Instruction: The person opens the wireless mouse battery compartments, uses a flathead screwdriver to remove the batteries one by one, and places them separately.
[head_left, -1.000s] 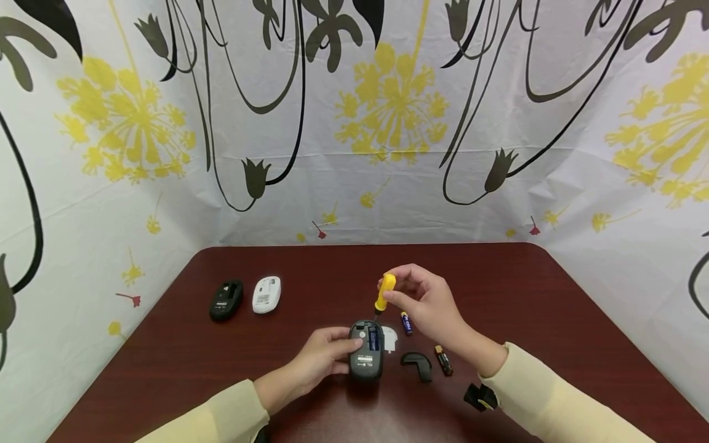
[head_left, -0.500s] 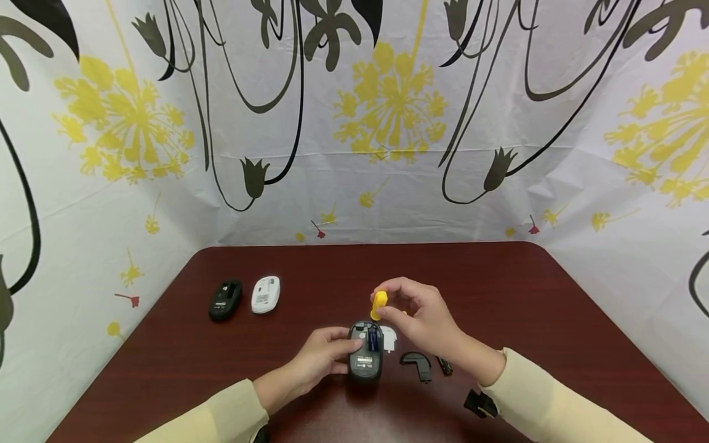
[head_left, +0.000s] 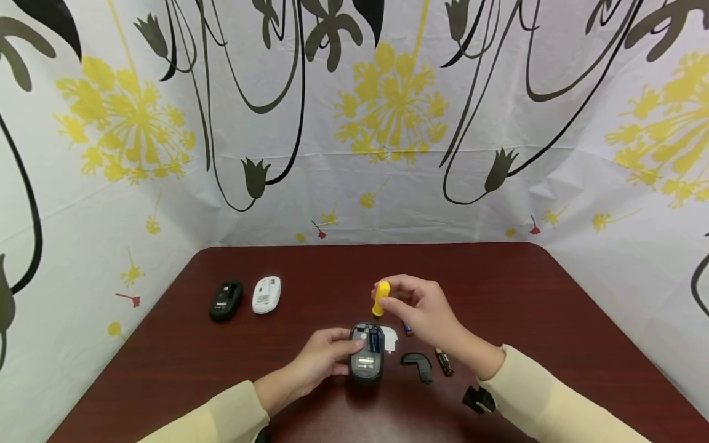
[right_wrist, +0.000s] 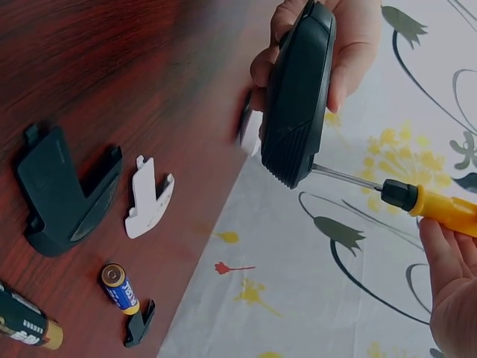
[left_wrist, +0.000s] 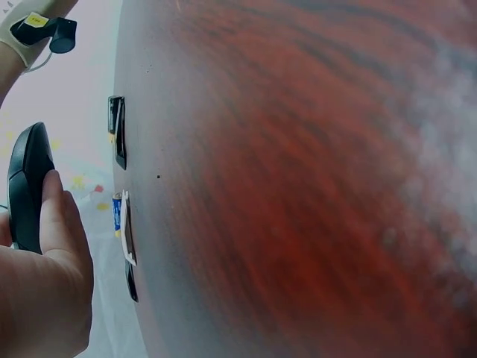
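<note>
My left hand (head_left: 318,360) grips a dark grey computer mouse (head_left: 367,367) with its underside up and its battery compartment uncovered. The thumb lies over the near side of that underside. In the right wrist view the mouse (right_wrist: 298,97) is held above the table. Between thumb and fingers, my right hand (head_left: 425,309) pinches the yellow handle of a screwdriver (head_left: 381,296). Its thin metal shaft (right_wrist: 346,177) reaches the far end of the mouse, the tip right at the edge of the underside. The left wrist view shows the mouse (left_wrist: 28,190) from the side.
Beside the mouse lie a white cover (head_left: 390,339), a black cover (head_left: 422,364), a blue battery (head_left: 408,330) and a black-and-gold battery (head_left: 444,362). A small black piece (right_wrist: 139,326) touches the blue battery's end. Black (head_left: 226,300) and white mice (head_left: 267,295) lie far left.
My right hand and the screwdriver have moved slightly left and down since a second ago; the handle tilted toward the camera midway, then came more upright. The left hand and mouse have stayed nearly still.
</note>
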A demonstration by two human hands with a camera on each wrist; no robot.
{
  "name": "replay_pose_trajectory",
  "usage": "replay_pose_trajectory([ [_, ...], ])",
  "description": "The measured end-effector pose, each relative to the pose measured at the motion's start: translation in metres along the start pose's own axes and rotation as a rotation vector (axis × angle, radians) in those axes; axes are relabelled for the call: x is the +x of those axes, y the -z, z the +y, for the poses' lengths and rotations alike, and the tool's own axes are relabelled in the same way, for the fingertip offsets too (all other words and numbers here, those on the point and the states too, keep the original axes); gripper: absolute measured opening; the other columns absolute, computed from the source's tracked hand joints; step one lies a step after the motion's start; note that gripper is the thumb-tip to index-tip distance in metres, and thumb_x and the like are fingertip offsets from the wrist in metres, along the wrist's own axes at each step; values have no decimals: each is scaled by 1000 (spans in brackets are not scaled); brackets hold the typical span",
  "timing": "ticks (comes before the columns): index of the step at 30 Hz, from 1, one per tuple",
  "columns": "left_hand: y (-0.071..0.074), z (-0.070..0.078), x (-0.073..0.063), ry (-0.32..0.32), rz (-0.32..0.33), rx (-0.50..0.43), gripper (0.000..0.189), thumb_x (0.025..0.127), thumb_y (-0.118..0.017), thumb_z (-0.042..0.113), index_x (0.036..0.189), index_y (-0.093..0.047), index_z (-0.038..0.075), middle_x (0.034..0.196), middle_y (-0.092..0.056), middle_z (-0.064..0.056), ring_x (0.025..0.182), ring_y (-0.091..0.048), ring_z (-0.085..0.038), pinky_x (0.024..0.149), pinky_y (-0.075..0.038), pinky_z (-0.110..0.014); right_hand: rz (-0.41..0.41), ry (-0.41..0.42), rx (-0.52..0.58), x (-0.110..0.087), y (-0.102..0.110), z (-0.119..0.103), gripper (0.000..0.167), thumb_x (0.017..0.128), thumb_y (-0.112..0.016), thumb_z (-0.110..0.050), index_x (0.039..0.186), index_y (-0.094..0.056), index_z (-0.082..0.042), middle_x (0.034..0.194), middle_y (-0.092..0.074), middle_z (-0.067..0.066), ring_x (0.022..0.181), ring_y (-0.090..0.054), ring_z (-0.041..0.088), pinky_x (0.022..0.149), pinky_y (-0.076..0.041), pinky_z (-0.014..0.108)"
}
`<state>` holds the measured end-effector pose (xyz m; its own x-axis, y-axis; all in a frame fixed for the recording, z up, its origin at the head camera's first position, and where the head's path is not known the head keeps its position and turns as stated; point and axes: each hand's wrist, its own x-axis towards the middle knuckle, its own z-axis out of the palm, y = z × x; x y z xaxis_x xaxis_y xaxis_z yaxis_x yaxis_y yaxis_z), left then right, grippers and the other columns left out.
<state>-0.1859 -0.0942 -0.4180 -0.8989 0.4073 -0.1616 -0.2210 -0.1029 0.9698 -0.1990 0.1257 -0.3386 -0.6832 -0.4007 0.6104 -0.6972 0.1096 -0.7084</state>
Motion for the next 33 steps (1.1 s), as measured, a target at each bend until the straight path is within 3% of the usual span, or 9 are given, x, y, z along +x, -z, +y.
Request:
replay_pose_trajectory([
  [7, -1, 0, -1, 0, -12, 12, 42, 91, -67, 14, 123, -55, -11, 105, -68, -15, 92, -67, -24, 76, -58, -39, 49, -130, 6, 3, 4, 0, 16, 90, -69, -6, 105, -69, -1, 93, -71, 6, 76, -67, 22, 61, -56, 30],
  [13, -2, -1, -1, -4, -19, 9, 42, 90, -67, 12, 123, -56, -11, 103, -68, -15, 90, -67, -23, 74, -58, -39, 72, -236, 101, 10, 9, 3, 18, 92, -67, -6, 107, -66, 4, 95, -71, 13, 83, -69, 25, 72, -58, 34],
  [20, -3, -2, -3, -12, -18, 22, 42, 89, -67, 10, 123, -55, -11, 103, -68, -16, 89, -67, -23, 72, -58, -38, 109, -414, 211, 18, 14, 16, 27, 94, -65, -10, 114, -61, 8, 99, -68, 22, 89, -69, 27, 75, -57, 42],
  [23, -2, -2, -3, -15, -27, 22, 43, 89, -67, 10, 124, -55, -12, 105, -67, -17, 91, -66, -25, 73, -58, -39, 126, -484, 282, 22, 16, 24, 29, 95, -64, -9, 116, -58, 10, 102, -67, 22, 96, -67, 33, 81, -55, 47],
  [28, -2, -2, -5, -10, -30, 13, 43, 90, -66, 9, 125, -54, -12, 106, -67, -17, 92, -66, -25, 73, -58, -41, 145, -597, 326, 25, 18, 35, 29, 96, -60, -8, 117, -56, 11, 101, -68, 17, 95, -68, 28, 87, -51, 51],
  [33, -2, -2, -6, -6, -35, 5, 43, 90, -66, 9, 126, -53, -12, 107, -66, -17, 93, -66, -26, 74, -58, -42, 148, -688, 320, 25, 18, 45, 30, 98, -59, -11, 117, -56, 12, 102, -69, 17, 90, -69, 24, 82, -55, 42],
])
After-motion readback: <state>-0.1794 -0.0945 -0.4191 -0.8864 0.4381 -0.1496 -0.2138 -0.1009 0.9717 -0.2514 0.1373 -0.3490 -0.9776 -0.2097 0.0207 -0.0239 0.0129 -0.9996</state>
